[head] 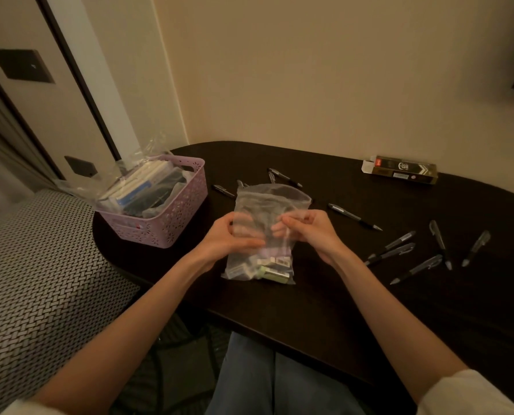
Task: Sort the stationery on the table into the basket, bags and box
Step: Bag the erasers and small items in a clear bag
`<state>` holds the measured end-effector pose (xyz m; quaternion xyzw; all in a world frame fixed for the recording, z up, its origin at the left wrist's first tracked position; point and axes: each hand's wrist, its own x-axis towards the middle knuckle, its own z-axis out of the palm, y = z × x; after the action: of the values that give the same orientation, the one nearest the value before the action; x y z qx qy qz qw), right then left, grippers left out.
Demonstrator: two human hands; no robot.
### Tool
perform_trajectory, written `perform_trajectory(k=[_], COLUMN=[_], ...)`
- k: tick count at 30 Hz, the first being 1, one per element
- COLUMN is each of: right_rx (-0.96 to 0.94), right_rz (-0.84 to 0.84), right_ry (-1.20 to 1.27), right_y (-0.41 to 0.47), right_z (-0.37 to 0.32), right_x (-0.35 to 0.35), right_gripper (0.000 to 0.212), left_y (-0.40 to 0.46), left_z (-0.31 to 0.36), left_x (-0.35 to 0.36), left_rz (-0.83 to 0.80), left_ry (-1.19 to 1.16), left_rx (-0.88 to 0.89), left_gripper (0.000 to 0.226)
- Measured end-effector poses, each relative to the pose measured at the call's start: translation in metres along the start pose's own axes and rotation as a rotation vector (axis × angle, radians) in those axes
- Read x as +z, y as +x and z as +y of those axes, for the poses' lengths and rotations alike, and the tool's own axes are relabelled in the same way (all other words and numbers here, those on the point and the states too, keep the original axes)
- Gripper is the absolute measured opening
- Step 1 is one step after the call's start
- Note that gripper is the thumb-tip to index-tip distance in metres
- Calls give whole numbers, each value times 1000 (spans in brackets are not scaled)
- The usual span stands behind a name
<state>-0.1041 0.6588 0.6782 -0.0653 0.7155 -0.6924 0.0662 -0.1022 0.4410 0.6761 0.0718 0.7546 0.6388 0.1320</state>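
Both hands (267,232) gripping clear bag (264,205), upright

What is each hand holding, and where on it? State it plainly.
Both grip the clear plastic bag of small stationery at mid-height, below its open mouth: the left hand on its left side, the right hand on its right.

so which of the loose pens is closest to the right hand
The pen lying alone just beyond the right hand; the cluster of pens lies farther right.

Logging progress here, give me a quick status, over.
Left hand and right hand each grip the clear bag. Pens lie loose on the table. Nothing in the way.
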Motion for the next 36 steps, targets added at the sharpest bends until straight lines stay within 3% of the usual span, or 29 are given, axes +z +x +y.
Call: perform_trajectory(k=[7,11,13,18,25,31,36], right_rx=[28,32,28,11,-76,-38,-76], right_rz=[51,86,84,65,-4,2,20], right_ry=[104,99,99,72,-19,113,111], right_y=[0,3,3,2,-1,-2,-1], right_z=[3,7,8,11,5,-1,-1], right_x=[8,8,8,-1,-15,-18,-16], right_gripper=[24,26,27,26,27,28,43], left_y=[6,17,23,32,30,28,22], left_z=[-7,1,8,13,15,17,18], left_x=[13,11,7,-4,-23,-33,-33], left_rz=[22,104,150,181,125,110,19], left_ry=[20,-136,-228,-138,-10,-34,-79], left_rx=[9,38,53,131,193,176,201], left_gripper=[13,25,19,12,16,16,38])
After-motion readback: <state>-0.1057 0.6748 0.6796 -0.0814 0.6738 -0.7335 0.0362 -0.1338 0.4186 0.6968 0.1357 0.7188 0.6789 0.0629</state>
